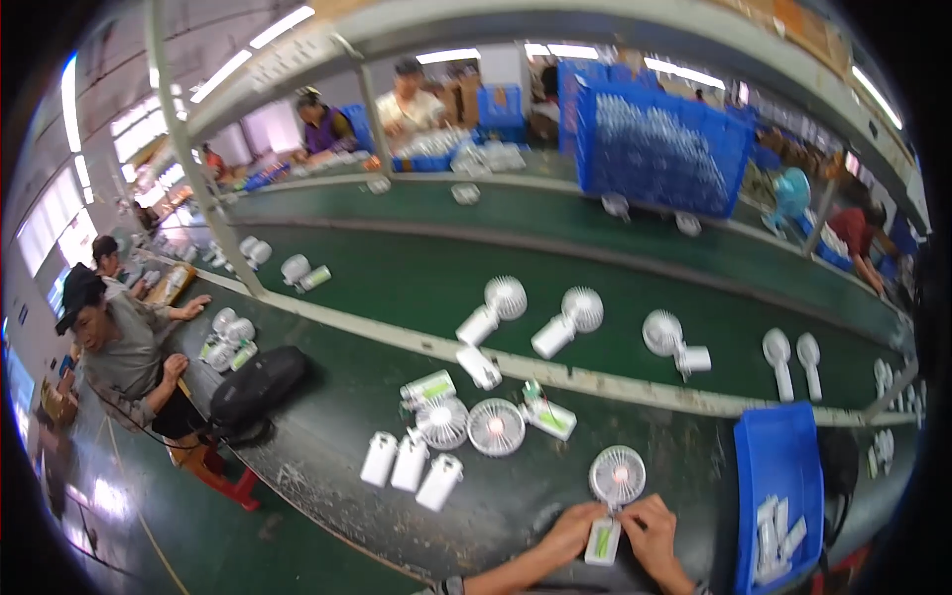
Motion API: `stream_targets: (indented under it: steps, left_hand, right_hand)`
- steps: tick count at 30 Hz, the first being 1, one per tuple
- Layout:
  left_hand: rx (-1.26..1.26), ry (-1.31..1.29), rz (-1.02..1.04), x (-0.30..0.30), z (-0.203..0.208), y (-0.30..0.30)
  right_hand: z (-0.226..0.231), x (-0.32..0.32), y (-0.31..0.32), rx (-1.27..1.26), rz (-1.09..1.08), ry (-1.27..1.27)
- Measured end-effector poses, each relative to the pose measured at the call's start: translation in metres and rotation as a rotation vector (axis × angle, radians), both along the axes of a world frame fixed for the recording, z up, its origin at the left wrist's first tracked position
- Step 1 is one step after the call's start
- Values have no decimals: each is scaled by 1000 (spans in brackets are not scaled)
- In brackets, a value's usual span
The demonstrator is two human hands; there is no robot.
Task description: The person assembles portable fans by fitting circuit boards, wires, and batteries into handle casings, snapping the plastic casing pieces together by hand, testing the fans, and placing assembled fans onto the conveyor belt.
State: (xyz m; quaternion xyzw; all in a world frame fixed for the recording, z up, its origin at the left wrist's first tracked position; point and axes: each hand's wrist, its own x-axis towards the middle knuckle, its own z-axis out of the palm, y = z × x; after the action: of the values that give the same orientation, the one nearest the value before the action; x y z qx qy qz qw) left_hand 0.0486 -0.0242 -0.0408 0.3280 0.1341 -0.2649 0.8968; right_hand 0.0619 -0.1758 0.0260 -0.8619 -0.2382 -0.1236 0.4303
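Observation:
Close in front of me lies a small white handheld fan (617, 474), its round grille away from me and its opened handle (601, 542) showing a green part inside. My left hand (572, 529) pinches the fan from the left where head and handle meet. My right hand (649, 529), fingers closed, grips the same spot from the right. What the fingertips press on is too small to make out. To the left sit two more fan heads (495, 427) (441, 423) with open handles and green boards, beside several white handle shells (409, 463).
A blue bin (779, 496) with white parts stands at my right. Beyond a pale rail (635, 385), a green conveyor (416, 278) carries several fans. A black bag (260, 387) lies on the bench at left, near a seated co-worker (129, 347). A blue crate (662, 144) stands farther back.

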Motion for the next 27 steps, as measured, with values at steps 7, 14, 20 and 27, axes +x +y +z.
stream_targets:
  steps: [7,14,20,27]
  left_hand:
    - [43,89,135,16,20,4]
    - [-10,151,31,18,26,3]
    - [7,137,27,11,26,6]
    - [18,128,28,12,22,5]
  right_hand:
    - [3,24,3,51,8,223]
    - [-23,18,-11,496,-30,739]
    - [-17,16,-6,291,23,503]
    - [3,21,-6,-17,76,262]
